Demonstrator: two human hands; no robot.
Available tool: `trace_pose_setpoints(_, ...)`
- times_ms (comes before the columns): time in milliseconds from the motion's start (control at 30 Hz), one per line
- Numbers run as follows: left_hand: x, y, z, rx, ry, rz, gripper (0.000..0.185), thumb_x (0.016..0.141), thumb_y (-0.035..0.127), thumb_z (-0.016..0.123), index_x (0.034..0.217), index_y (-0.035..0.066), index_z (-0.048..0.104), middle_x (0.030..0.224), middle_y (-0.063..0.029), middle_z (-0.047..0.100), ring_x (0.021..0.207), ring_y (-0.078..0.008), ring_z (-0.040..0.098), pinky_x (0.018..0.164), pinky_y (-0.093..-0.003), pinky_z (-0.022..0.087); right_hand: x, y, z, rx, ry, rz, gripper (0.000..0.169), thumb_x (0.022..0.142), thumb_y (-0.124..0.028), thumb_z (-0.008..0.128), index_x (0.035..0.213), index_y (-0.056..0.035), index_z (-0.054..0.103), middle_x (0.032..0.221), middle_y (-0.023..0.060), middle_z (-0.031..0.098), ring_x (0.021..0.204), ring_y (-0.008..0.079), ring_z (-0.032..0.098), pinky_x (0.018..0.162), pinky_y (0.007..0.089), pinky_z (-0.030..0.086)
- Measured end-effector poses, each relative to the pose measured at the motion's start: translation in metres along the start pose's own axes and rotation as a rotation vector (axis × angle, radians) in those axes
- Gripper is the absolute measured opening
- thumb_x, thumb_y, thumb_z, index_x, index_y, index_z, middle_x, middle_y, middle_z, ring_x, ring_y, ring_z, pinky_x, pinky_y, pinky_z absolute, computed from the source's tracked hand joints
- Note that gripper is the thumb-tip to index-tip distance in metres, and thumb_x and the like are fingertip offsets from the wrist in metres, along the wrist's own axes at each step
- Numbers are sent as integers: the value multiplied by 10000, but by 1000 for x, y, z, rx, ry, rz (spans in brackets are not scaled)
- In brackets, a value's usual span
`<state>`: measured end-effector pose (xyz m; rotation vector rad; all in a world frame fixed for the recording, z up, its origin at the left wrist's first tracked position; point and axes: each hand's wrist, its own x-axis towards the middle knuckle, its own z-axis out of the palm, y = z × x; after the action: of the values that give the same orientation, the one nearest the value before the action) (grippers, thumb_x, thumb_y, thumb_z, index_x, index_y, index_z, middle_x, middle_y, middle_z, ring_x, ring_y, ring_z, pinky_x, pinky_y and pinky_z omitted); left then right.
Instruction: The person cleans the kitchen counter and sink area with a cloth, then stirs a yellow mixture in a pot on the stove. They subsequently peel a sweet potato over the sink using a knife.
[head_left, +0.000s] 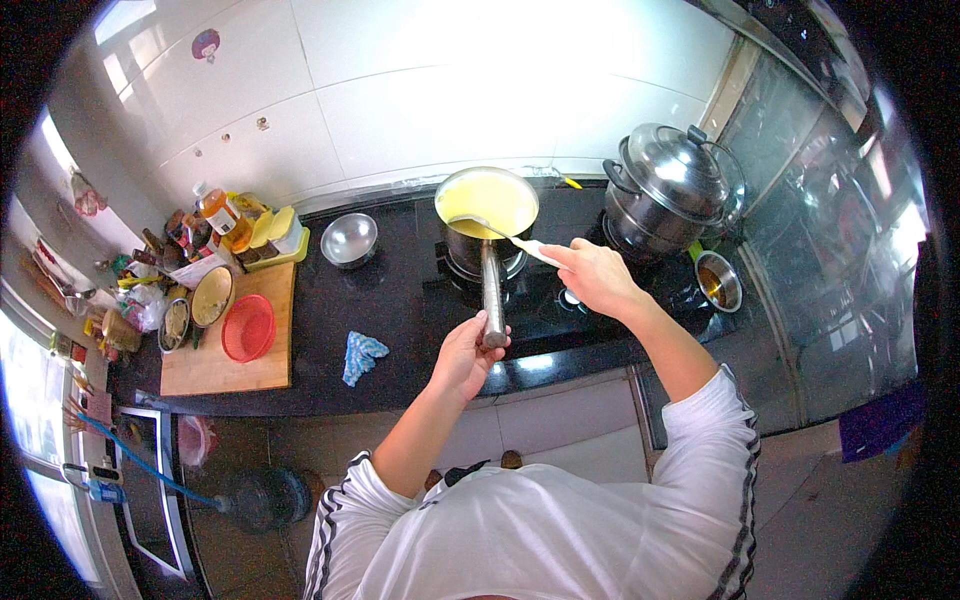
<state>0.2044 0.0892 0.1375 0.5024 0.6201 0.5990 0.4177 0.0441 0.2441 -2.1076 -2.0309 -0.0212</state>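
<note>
Yellow liquid (491, 196) fills much of a deep saucepan (463, 247), which sits on a gas burner near the tiled wall. My left hand (466, 352) is closed around the end of the pan's metal handle (492, 292). In my right hand (592, 277) is the white handle of a metal spoon (484, 226); the spoon's head is over the near side of the pan, at the liquid, and how deep it dips cannot be told. A blue-and-white cloth (363, 358) lies on the black counter to the left of my left hand.
A lidded steamer pot (660, 202) stands on the right burner, with a small metal pot (718, 281) beside it. Leftward are a metal bowl (349, 240), a wooden cutting board (277, 322) bearing a red plastic basket (248, 328), and an oil bottle (223, 217) among seasoning containers.
</note>
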Motion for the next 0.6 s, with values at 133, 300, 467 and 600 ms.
trace_pose_setpoints(133, -2, 1, 2, 8, 17, 8, 315, 960, 291, 458, 1094, 14, 523, 893, -129, 619, 727, -174, 586, 568, -246, 487, 14, 4, 14, -86, -3, 3, 395, 844, -95, 486, 1214, -219, 549, 852, 163, 563, 738, 327, 616, 663, 434, 498)
trace_pose_setpoints(300, -1, -1, 0, 15, 11, 14, 316, 957, 289, 463, 1091, 9, 527, 893, -127, 619, 724, -175, 582, 567, -255, 482, 31, 17, 33, -204, 33, -51, 399, 848, -100, 490, 1225, -229, 520, 841, 153, 550, 743, 299, 628, 622, 415, 506)
trace_pose_setpoints(467, 0, -2, 0, 5, -1, 18, 323, 952, 297, 473, 1091, 12, 533, 898, -123, 619, 729, -172, 583, 568, -259, 481, 44, 26, 49, -307, 130, -83, 320, 853, -135, 492, 1166, -198, 506, 833, 134, 548, 738, 281, 636, 566, 396, 516)
trace_pose_setpoints(600, 0, -2, -1, 7, 2, 16, 317, 951, 299, 474, 1083, 17, 537, 899, -121, 619, 733, -171, 584, 574, -258, 485, 48, 35, 48, -351, 120, -44, 303, 860, -130, 474, 1160, -168, 494, 828, 136, 554, 715, 280, 642, 567, 391, 522)
